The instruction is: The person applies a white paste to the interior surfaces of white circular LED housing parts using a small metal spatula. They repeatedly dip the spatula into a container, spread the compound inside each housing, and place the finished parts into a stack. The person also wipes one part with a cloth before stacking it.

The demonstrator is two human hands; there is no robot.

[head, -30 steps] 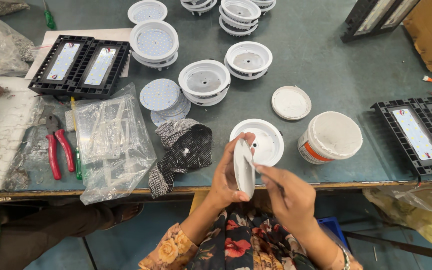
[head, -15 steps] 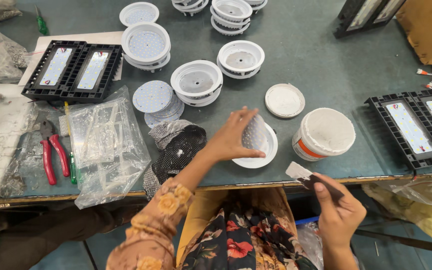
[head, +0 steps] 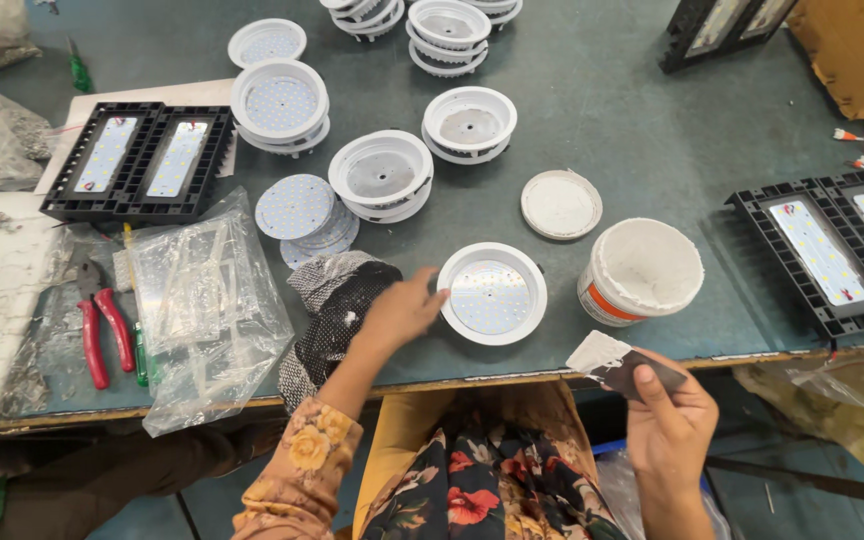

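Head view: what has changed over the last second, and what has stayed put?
The round LED disc that both hands held up near the body a second ago now lies in the white round housing on the table. The left hand has reached forward to the housing's rim. The right hand has drawn back to the table edge, holding a small paste-smeared scraper. The white tub, lid, pliers and other housings stayed.

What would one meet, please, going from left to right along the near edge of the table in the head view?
Red pliers → clear plastic bag → dark mesh cloth → left hand → round white lamp housing → white tub → black rectangular light panel.
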